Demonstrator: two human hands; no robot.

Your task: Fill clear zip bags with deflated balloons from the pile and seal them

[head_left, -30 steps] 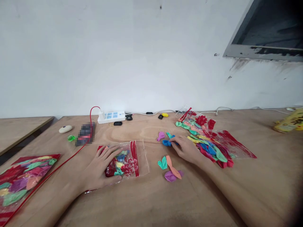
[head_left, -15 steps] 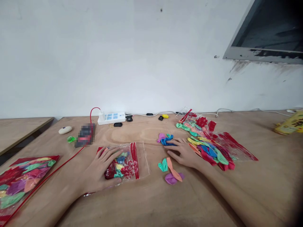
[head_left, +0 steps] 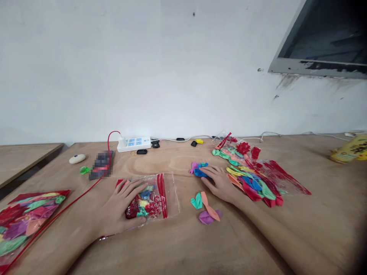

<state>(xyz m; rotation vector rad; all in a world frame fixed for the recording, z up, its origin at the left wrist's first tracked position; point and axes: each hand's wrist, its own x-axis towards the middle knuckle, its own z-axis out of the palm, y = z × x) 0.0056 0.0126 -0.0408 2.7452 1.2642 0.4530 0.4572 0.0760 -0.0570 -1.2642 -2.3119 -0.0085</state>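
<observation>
My left hand (head_left: 122, 208) lies spread over a clear bag with red stripes (head_left: 163, 194) that has colourful balloons inside. My right hand (head_left: 219, 183) rests with fingers apart, its fingertips on a blue balloon (head_left: 198, 172) beside a small purple one (head_left: 193, 167). Nearer the front lie a teal balloon (head_left: 197, 201), an orange balloon (head_left: 210, 207) and a purple balloon (head_left: 206, 218). Right of my right hand is a pile of loose balloons (head_left: 255, 185), partly against an opened clear bag (head_left: 286, 177).
Another balloon bag (head_left: 31, 217) is at the left, crossed by a red cable (head_left: 65, 207). A blurred phone (head_left: 101, 165), a white oval object (head_left: 77, 159) and a power strip (head_left: 134, 143) stand further back. A yellow package (head_left: 349, 149) is at the right edge.
The fingers of my right hand have shifted slightly over the blue balloon, which looks more bunched together. My left hand stays on the bag. The whole view has shifted slightly.
</observation>
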